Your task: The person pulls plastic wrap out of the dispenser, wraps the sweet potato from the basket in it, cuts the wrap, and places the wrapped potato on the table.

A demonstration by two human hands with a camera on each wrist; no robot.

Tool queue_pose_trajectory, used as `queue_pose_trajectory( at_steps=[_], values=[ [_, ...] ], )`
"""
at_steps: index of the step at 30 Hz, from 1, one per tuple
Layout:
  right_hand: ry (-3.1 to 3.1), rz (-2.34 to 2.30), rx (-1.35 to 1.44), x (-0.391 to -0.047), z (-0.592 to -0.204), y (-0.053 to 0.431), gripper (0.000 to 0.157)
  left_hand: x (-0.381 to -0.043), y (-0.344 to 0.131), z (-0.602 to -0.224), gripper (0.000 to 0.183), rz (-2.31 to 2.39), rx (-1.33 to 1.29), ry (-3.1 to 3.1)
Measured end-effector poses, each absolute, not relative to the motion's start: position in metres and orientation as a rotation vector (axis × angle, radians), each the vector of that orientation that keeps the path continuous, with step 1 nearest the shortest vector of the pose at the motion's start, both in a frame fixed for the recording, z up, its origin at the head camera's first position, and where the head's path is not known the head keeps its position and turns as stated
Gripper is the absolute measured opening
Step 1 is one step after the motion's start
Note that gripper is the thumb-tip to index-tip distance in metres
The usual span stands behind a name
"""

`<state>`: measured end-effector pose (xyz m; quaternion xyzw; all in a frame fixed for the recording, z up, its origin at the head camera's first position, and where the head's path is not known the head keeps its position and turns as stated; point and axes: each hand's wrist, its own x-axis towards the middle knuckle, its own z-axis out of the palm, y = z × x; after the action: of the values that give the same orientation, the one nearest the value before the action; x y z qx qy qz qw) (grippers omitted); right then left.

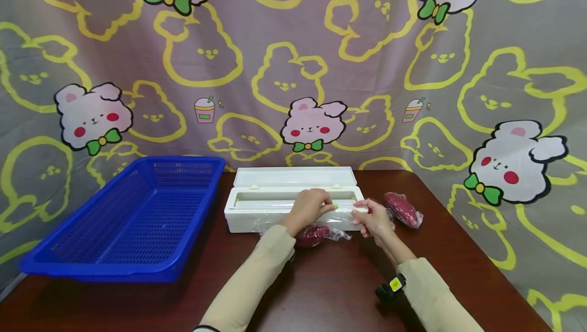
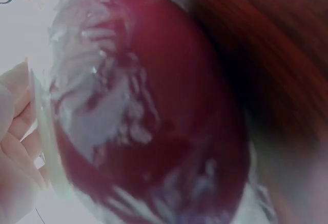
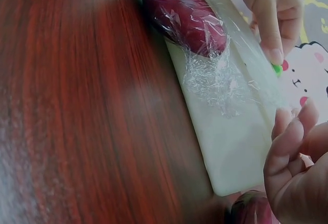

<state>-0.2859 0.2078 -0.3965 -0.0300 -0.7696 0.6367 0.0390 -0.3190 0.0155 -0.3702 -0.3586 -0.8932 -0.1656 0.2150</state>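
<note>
A white cling film dispenser box [image 1: 293,221] lies across the table with its lid [image 1: 295,176] raised at the back. My left hand [image 1: 308,209] pinches a small green slider [image 1: 336,206] on the box's front rim. At the right end my right hand [image 1: 375,220] grips the rim between thumb and fingers, by the clear film [image 3: 256,88] that hangs over the front. A dark red oblong vegetable [image 3: 187,16], wrapped in crinkled film, lies against the front of the box. It fills most of the left wrist view, where the left fingers [image 2: 20,131] show at the edge.
Another wrapped dark red vegetable [image 1: 403,210] lies just right of the box. A large blue plastic basket [image 1: 192,230] stands on the left of the dark wooden table [image 1: 330,291]. Behind the table hangs a patterned cloth [image 1: 257,92].
</note>
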Motion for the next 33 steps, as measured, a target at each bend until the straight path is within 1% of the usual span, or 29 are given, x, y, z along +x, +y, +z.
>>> queue_pose_trajectory(
  at_steps=[11,21,33],
  values=[
    [-2.319,1.989,-0.112,-0.287,-0.390,0.216,0.025,-0.316,-0.033,-0.372,0.016,-0.564,-0.899,-2.460],
    [-2.283,2.061,-0.081,-0.286,-0.397,0.206,0.024,-0.310,-0.059,-0.377,0.015,-0.525,-0.847,-2.432],
    [-2.302,2.054,-0.094,-0.286,-0.394,0.207,0.024,-0.303,-0.126,-0.381,0.012,-0.605,-0.637,-2.351]
  ],
)
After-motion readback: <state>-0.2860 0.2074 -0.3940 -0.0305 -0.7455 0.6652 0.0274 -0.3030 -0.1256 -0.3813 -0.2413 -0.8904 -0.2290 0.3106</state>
